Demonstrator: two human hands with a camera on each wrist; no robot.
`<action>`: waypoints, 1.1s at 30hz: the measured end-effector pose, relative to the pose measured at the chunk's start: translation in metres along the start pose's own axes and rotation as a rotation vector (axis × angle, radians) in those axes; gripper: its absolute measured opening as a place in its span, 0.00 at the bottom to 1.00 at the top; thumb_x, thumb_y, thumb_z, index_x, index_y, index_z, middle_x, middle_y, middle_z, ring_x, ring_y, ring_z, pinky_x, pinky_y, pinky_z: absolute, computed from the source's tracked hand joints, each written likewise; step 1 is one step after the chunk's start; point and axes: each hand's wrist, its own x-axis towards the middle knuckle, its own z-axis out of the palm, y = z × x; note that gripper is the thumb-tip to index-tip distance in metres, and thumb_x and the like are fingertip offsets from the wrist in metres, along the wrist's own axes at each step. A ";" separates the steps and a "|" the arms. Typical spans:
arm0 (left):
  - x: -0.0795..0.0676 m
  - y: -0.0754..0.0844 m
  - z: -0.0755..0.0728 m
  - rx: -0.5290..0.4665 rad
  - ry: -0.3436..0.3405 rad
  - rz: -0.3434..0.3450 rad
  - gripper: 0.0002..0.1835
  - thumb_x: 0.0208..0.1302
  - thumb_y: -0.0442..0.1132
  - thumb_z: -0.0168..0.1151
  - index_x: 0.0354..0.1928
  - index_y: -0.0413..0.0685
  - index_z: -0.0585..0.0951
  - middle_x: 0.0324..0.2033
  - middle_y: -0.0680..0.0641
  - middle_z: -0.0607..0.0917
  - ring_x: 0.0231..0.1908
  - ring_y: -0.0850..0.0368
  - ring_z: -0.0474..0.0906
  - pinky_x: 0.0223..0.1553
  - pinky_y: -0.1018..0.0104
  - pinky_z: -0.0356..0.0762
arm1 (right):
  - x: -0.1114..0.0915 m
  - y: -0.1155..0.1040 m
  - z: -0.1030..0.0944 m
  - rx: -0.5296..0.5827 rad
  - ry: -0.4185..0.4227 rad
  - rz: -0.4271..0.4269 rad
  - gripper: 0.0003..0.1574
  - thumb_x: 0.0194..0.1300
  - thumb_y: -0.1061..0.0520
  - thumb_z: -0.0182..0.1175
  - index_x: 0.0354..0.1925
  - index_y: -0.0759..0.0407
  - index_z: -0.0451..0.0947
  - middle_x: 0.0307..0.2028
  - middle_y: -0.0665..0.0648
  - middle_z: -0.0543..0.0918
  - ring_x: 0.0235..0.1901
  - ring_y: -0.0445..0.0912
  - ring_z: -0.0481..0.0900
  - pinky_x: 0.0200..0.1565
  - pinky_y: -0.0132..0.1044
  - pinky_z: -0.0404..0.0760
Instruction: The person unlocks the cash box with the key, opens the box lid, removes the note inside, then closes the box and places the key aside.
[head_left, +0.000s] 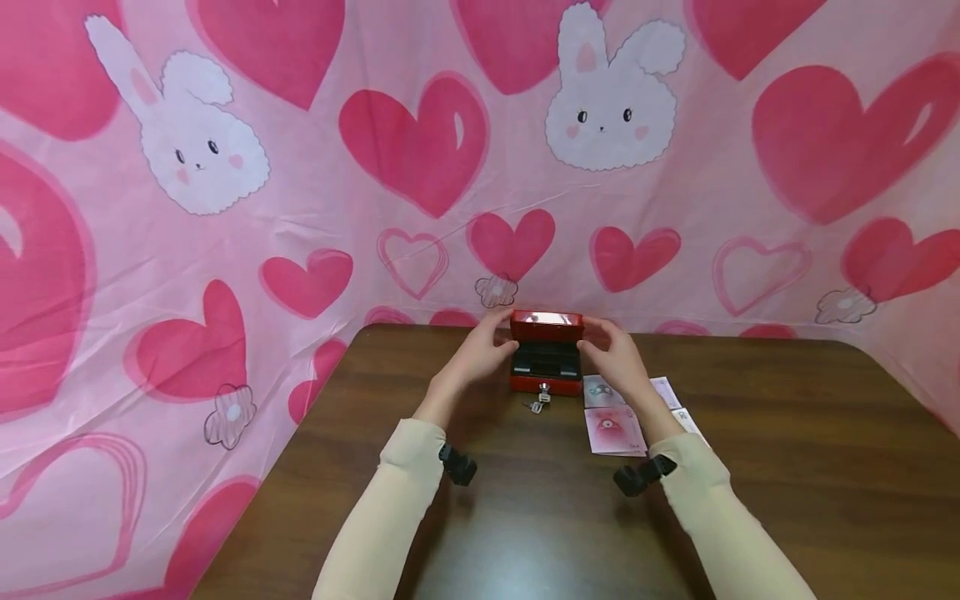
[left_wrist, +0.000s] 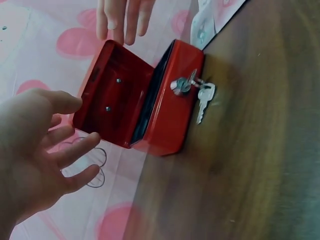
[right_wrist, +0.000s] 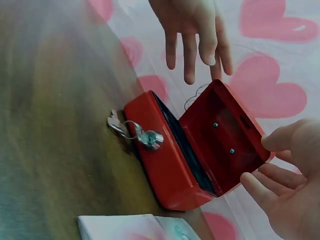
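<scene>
A small red cash box [head_left: 545,384] stands at the far side of the table with its lid [head_left: 547,330] raised and its dark inside showing. At the lid's left end my left hand [head_left: 485,347] has its thumb at the rim and a finger behind it; its other fingers [left_wrist: 82,150] are spread. On the opposite end my right hand [head_left: 617,354] holds the lid's corner between thumb and fingers, as the right wrist view shows. A key ring with keys [left_wrist: 205,97] hangs from the lock [right_wrist: 151,140] on the box front.
Several pink and white printed notes [head_left: 615,430] lie right of the box, partly under my right forearm. Behind the brown wooden table [head_left: 525,517] hangs a pink cloth [head_left: 510,183] with hearts and rabbits.
</scene>
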 end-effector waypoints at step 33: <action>-0.045 -0.010 0.021 0.056 -0.031 -0.051 0.29 0.68 0.41 0.61 0.69 0.41 0.71 0.56 0.37 0.77 0.48 0.47 0.76 0.55 0.53 0.76 | -0.031 0.013 0.007 0.006 0.022 0.168 0.20 0.70 0.56 0.60 0.56 0.66 0.79 0.47 0.68 0.86 0.41 0.52 0.87 0.40 0.29 0.81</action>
